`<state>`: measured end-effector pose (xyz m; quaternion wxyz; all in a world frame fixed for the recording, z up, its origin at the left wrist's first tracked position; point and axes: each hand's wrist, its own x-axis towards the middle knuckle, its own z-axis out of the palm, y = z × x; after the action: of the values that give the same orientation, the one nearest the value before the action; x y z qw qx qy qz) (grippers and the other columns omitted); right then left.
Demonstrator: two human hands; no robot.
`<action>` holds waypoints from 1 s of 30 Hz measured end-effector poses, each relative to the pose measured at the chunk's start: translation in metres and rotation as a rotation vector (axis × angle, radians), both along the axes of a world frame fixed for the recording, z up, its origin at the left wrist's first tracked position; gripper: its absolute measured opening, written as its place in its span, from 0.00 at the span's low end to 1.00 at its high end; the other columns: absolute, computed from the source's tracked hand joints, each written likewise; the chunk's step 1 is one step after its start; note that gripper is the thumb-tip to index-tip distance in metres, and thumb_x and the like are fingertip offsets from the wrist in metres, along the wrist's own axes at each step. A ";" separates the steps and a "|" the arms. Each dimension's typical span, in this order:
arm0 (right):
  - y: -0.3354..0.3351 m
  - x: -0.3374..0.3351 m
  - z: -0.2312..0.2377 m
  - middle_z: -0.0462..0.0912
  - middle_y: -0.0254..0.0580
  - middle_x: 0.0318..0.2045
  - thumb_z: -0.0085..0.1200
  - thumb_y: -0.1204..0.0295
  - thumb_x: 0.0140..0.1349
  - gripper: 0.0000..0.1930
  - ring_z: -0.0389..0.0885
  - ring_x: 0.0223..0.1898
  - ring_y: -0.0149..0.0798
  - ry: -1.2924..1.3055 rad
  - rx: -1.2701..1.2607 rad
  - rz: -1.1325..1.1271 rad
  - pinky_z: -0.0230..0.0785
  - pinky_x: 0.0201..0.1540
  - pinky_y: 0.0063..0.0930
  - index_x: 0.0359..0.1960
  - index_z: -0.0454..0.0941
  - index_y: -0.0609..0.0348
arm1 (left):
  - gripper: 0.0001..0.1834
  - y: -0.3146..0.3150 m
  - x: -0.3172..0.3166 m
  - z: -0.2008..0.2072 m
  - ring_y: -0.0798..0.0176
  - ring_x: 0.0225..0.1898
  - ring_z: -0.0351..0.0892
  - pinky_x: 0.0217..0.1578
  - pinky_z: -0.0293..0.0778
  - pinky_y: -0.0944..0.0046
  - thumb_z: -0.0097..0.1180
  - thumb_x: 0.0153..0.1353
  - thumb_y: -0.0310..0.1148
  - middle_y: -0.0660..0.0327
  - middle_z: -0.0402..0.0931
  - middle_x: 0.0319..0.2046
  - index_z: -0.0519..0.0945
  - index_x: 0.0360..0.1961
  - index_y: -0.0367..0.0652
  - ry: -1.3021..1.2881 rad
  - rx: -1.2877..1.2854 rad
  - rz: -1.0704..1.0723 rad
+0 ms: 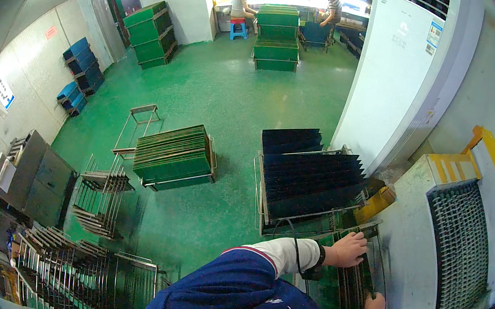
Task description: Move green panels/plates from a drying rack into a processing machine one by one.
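Observation:
My left hand reaches across to the far end of a rack at the lower right, its fingers curled over the upper edge of the thin dark panels. Nearer to me, my right hand is closed at the panels' right side, thumb up. Both hands seem to grip a panel edge, though the fingertips are partly hidden. The panels stand on edge, packed close together. A black band with a cord circles my left wrist.
Just beyond stands a rack of dark blue panels. A rack of green panels is on the floor to its left. Bare metal racks crowd the left. A white cabinet and a machine with a grille border the right. Two people sit far off.

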<state>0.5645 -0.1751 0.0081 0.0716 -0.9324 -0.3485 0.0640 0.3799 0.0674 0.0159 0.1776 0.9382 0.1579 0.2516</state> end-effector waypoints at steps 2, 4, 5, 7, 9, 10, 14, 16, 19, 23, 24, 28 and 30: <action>0.001 0.000 -0.001 0.89 0.51 0.41 0.68 0.56 0.60 0.17 0.87 0.45 0.59 0.009 -0.016 -0.003 0.77 0.46 0.52 0.40 0.86 0.55 | 0.17 0.000 -0.002 0.001 0.50 0.55 0.70 0.55 0.68 0.49 0.66 0.58 0.44 0.57 0.76 0.45 0.81 0.39 0.43 0.001 0.001 0.000; -0.001 0.001 -0.003 0.89 0.51 0.40 0.68 0.56 0.60 0.17 0.87 0.44 0.59 0.016 -0.042 -0.015 0.77 0.46 0.52 0.40 0.86 0.55 | 0.16 -0.001 -0.003 0.003 0.50 0.55 0.70 0.55 0.68 0.48 0.66 0.58 0.44 0.57 0.76 0.45 0.81 0.39 0.44 0.007 -0.008 0.000; -0.002 0.000 -0.003 0.89 0.51 0.40 0.68 0.56 0.60 0.16 0.87 0.44 0.60 0.020 -0.043 -0.016 0.77 0.45 0.52 0.40 0.86 0.56 | 0.16 -0.002 -0.003 0.003 0.50 0.55 0.70 0.55 0.68 0.48 0.66 0.58 0.44 0.57 0.76 0.45 0.81 0.39 0.44 0.011 -0.012 0.000; 0.001 -0.001 -0.002 0.89 0.51 0.39 0.68 0.57 0.60 0.16 0.86 0.44 0.60 0.029 -0.036 -0.005 0.77 0.45 0.53 0.40 0.86 0.56 | 0.16 -0.001 -0.005 0.001 0.50 0.55 0.70 0.54 0.69 0.48 0.66 0.58 0.44 0.57 0.76 0.44 0.82 0.38 0.44 0.006 -0.002 0.007; -0.001 0.000 -0.004 0.89 0.51 0.38 0.68 0.58 0.59 0.15 0.86 0.42 0.60 0.041 0.008 0.024 0.77 0.45 0.53 0.40 0.86 0.55 | 0.15 -0.001 -0.006 0.000 0.50 0.54 0.70 0.54 0.69 0.48 0.66 0.58 0.44 0.58 0.76 0.44 0.82 0.37 0.45 0.008 0.003 0.010; -0.003 0.001 -0.007 0.89 0.51 0.38 0.68 0.58 0.59 0.15 0.86 0.42 0.61 0.046 0.029 0.037 0.76 0.45 0.53 0.40 0.86 0.55 | 0.15 -0.001 -0.006 0.000 0.50 0.54 0.70 0.54 0.69 0.48 0.66 0.58 0.44 0.58 0.76 0.43 0.82 0.37 0.45 0.012 0.004 0.009; -0.015 0.025 -0.037 0.86 0.58 0.36 0.68 0.61 0.58 0.15 0.84 0.43 0.65 0.060 0.123 0.200 0.74 0.44 0.54 0.40 0.87 0.59 | 0.13 -0.001 -0.006 0.003 0.51 0.53 0.71 0.53 0.69 0.49 0.67 0.56 0.42 0.58 0.75 0.40 0.84 0.36 0.45 -0.063 0.020 -0.007; -0.014 0.031 -0.036 0.86 0.59 0.36 0.69 0.62 0.57 0.15 0.84 0.42 0.65 0.064 0.096 0.221 0.74 0.43 0.54 0.39 0.87 0.60 | 0.13 -0.001 -0.007 0.009 0.50 0.53 0.71 0.52 0.69 0.49 0.66 0.56 0.42 0.58 0.76 0.40 0.85 0.36 0.45 -0.022 0.009 -0.012; -0.004 0.012 0.004 0.86 0.60 0.35 0.70 0.62 0.56 0.15 0.83 0.42 0.66 0.060 0.074 0.214 0.74 0.43 0.54 0.39 0.87 0.61 | 0.11 -0.002 -0.013 0.011 0.50 0.53 0.71 0.52 0.70 0.48 0.65 0.57 0.41 0.58 0.76 0.41 0.85 0.35 0.45 -0.008 -0.005 0.010; -0.004 0.001 0.081 0.85 0.59 0.34 0.70 0.60 0.58 0.16 0.82 0.39 0.66 -0.011 0.059 0.194 0.73 0.43 0.56 0.38 0.86 0.60 | 0.12 -0.002 -0.011 0.012 0.50 0.53 0.71 0.51 0.70 0.49 0.65 0.57 0.42 0.58 0.77 0.41 0.85 0.34 0.45 -0.002 0.014 0.003; -0.005 -0.003 0.111 0.85 0.58 0.34 0.70 0.60 0.58 0.16 0.82 0.39 0.66 -0.009 0.027 0.128 0.73 0.43 0.55 0.37 0.85 0.61 | 0.12 -0.002 -0.009 0.010 0.50 0.53 0.71 0.51 0.70 0.49 0.65 0.57 0.42 0.58 0.77 0.41 0.86 0.34 0.46 0.009 0.021 0.001; -0.041 0.014 0.185 0.85 0.55 0.39 0.71 0.60 0.58 0.17 0.80 0.46 0.62 -0.097 0.128 0.053 0.71 0.50 0.53 0.40 0.84 0.60 | 0.17 0.004 0.002 0.006 0.46 0.52 0.73 0.52 0.73 0.46 0.62 0.58 0.47 0.54 0.78 0.43 0.86 0.36 0.45 0.221 0.043 -0.021; -0.053 0.026 0.225 0.84 0.56 0.41 0.70 0.59 0.59 0.19 0.80 0.47 0.61 -0.068 0.126 0.050 0.71 0.50 0.53 0.45 0.84 0.60 | 0.16 0.007 -0.009 0.021 0.45 0.55 0.73 0.52 0.74 0.44 0.62 0.58 0.45 0.52 0.79 0.45 0.87 0.39 0.44 0.229 0.020 -0.049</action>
<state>0.5902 -0.2283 0.2332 0.1169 -0.9187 -0.3771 0.0121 0.3713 0.0747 0.0368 0.1551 0.9661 0.1515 0.1399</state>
